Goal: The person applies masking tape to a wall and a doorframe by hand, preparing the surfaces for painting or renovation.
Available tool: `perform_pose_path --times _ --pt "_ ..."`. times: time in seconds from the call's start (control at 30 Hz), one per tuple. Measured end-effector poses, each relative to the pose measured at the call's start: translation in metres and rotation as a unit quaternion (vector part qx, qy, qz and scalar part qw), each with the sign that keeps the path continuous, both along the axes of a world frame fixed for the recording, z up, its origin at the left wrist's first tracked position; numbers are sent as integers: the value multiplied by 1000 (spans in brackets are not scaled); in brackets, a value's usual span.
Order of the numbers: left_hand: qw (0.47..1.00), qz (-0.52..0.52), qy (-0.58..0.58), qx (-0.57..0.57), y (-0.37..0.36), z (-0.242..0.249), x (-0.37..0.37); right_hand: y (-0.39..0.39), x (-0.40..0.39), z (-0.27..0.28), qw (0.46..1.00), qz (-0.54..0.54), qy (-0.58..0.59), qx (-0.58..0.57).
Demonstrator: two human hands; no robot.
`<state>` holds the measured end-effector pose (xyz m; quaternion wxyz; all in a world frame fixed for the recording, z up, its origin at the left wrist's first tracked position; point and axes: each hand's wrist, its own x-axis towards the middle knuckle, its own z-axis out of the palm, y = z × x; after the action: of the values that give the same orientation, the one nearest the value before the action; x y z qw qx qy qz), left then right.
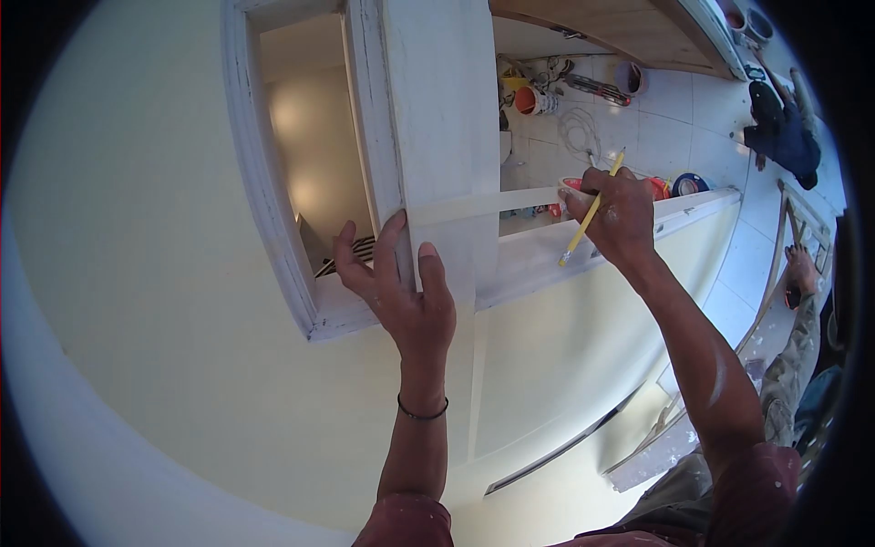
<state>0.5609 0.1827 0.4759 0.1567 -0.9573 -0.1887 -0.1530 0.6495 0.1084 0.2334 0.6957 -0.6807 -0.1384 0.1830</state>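
Observation:
My left hand (410, 305) has its fingers spread. One fingertip presses at the inner edge of the white frame (396, 137), where a pale translucent strip (524, 200) meets it. The strip stretches across the white post (447, 109) to my right hand (620, 214), whose closed fingers hold its other end. A yellow pencil (578, 240) is also in that hand, tucked slantwise between the fingers. What lies inside the right palm is hidden.
Wooden door (629, 27) at the top. On the tiled floor (715, 100) stand an orange-and-white bucket (536, 100) and coiled cable (577, 129). Another person (788, 137) is at the upper right. A paint-spotted platform (638, 465) lies below, with my foot (802, 270) farther up.

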Motion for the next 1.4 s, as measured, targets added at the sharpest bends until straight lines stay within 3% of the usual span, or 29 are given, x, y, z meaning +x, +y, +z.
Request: perform_pose_path --times 0.47,0.57,0.83,1.07,1.27,1.4 --pt "989 -5 84 122 -5 -1 -10 0 2 4 999 11 30 -3" --pt "998 53 32 23 -5 1 -8 0 2 2 999 -4 27 17" --pt "997 22 -52 52 -2 -11 6 1 3 -2 1000 12 10 -1" --pt "978 33 -132 157 4 -24 21 1 2 -5 1000 22 13 -4" --pt "982 38 -182 38 0 -26 25 2 1 -6 1000 17 8 -7" --pt "982 39 -163 85 3 -29 24 2 1 -7 1000 26 12 -4"
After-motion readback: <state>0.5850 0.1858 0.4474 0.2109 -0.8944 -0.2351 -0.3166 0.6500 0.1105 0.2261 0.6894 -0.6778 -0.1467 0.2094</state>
